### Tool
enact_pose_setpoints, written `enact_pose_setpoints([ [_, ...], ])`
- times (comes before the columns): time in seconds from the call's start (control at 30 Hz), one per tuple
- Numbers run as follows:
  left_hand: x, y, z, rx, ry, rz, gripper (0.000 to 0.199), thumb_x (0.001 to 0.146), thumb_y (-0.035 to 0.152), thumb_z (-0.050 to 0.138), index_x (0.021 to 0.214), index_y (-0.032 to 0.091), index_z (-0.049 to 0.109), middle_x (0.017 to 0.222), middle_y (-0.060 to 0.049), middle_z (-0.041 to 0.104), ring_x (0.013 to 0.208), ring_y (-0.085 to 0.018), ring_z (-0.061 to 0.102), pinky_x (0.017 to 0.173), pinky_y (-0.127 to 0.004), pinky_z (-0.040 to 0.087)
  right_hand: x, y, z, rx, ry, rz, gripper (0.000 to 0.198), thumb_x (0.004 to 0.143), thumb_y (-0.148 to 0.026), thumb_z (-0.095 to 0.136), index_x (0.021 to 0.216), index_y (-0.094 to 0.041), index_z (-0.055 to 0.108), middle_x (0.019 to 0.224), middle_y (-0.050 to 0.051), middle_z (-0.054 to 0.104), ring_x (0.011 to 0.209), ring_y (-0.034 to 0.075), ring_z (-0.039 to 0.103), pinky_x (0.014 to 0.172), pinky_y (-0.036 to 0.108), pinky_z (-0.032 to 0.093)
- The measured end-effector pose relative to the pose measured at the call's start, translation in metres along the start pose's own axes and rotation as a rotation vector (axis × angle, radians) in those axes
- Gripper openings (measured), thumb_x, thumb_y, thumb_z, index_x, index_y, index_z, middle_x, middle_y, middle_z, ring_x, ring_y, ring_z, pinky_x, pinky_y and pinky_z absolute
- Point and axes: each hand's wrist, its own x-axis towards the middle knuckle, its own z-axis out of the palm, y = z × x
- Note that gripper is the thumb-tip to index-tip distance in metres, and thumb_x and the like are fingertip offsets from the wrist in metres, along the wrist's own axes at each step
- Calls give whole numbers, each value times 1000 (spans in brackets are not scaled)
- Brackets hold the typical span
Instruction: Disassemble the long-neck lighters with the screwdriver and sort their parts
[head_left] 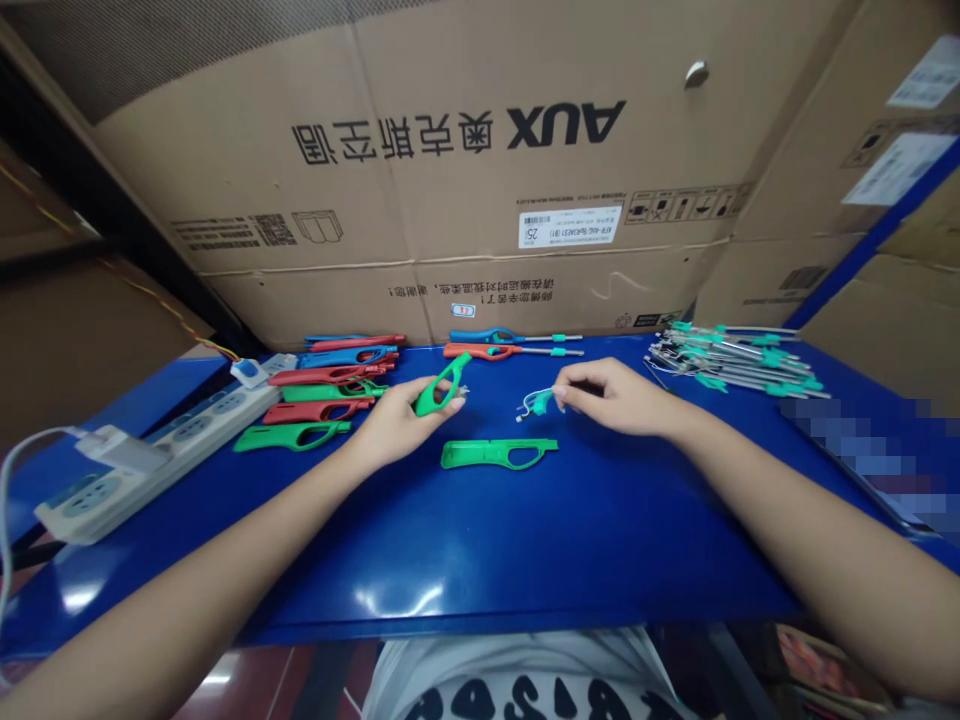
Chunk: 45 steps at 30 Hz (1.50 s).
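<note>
My left hand (409,415) is closed around a green lighter body (442,390), tilted with its looped end up. In my right hand (607,395) the fingers pinch a small part with a teal trigger (540,403) and thin white wires; the rest of that part is hidden by the hand. Between and below the hands, a green lighter half-shell (476,453) lies open side up on the blue table (480,540). Two assembled lighters, one blue (480,337) and one orange (480,351), lie beyond the hands.
Red, blue and green lighter shells (322,378) are stacked at the left beside a white power strip (172,450). At the right is a pile of metal lighter rods (735,360) with teal triggers. A large cardboard panel (450,200) stands behind the table.
</note>
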Motion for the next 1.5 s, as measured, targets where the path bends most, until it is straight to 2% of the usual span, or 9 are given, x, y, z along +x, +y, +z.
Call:
enact_pose_setpoints([
  [0.17,-15,28,29,-346,-89,-30,41,89,56,65,102,16,65,90,-6,76,90,-23,73,89,-38,58,0,-16,28,-1,6,-12,28,97,-37,47,85,-17,62,75,0,62,66,12,50,63,25,37],
  [0.3,-21,36,40,-489,-126,-91,44,87,56,69,107,17,66,97,-7,77,96,-25,74,92,-39,59,-2,-27,43,-70,-23,3,29,96,-47,53,100,-20,62,85,1,67,70,14,55,64,25,38],
  [0.47,-25,37,45,-488,-201,-105,41,86,52,71,107,16,70,108,-9,77,102,-26,72,95,-41,58,-4,-30,51,-177,-20,-87,30,95,-48,59,108,-22,65,110,6,71,97,20,65,80,30,44],
  [0.63,-24,32,38,-317,-133,-48,40,89,47,67,116,18,70,103,-6,76,96,-25,72,88,-37,58,-2,-22,45,-173,29,-115,24,96,-40,59,102,-20,70,108,7,72,95,18,66,81,28,45],
  [0.9,-19,21,22,136,-66,203,38,91,38,65,122,16,65,109,-8,66,97,-22,65,89,-34,53,0,-2,-8,-278,232,-81,29,95,-43,57,102,-19,71,104,8,74,91,21,67,79,32,46],
  [1.07,-21,22,18,170,-293,307,39,98,35,58,134,21,61,116,-8,63,102,-21,65,93,-32,53,-14,44,-73,-717,371,200,33,98,-44,50,106,-20,71,117,12,72,106,30,64,78,37,44],
  [1.23,-22,17,19,214,-347,353,43,98,38,61,138,23,60,120,-10,64,111,-24,63,99,-36,50,-43,102,-117,-813,359,392,31,97,-33,54,108,-11,73,115,21,72,105,29,59,83,39,40],
  [1.37,-21,14,22,232,-336,396,40,97,39,64,133,21,64,115,-10,68,107,-24,63,96,-36,50,-57,127,-123,-838,327,491,27,87,-17,60,106,-8,76,113,27,70,100,29,58,82,40,40],
  [1.5,-21,20,24,251,-328,389,40,96,41,65,128,19,66,108,-9,71,101,-24,62,91,-37,51,-39,118,-102,-888,349,485,58,78,-14,57,136,-12,63,134,25,59,121,40,52,91,49,43],
])
